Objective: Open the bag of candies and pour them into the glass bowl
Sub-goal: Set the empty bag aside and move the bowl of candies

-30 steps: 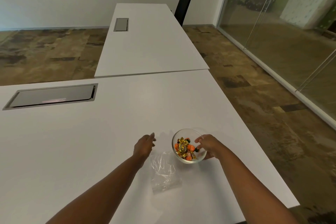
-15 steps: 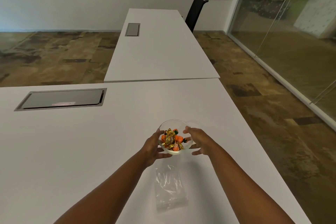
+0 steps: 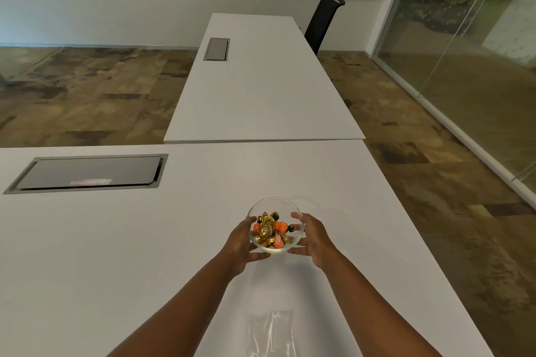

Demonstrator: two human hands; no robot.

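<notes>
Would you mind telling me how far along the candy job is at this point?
Pouring looks done: the wrapped candies sit in the glass bowl, and the clear plastic bag lies flat, apparently empty, on the white table. In hand: left hand and right hand cup the bowl. Left: apparently nothing.

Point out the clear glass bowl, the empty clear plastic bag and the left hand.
clear glass bowl [image 3: 271, 200]: head view, bare far rim.
empty clear plastic bag [image 3: 269, 333]: head view, middle of the film.
left hand [image 3: 239, 246]: head view, back of hand.

Bright, even daylight from glass wall [image 3: 464, 52] at right; soft shadows, wide-angle bending at edges, slight softness overall
</notes>
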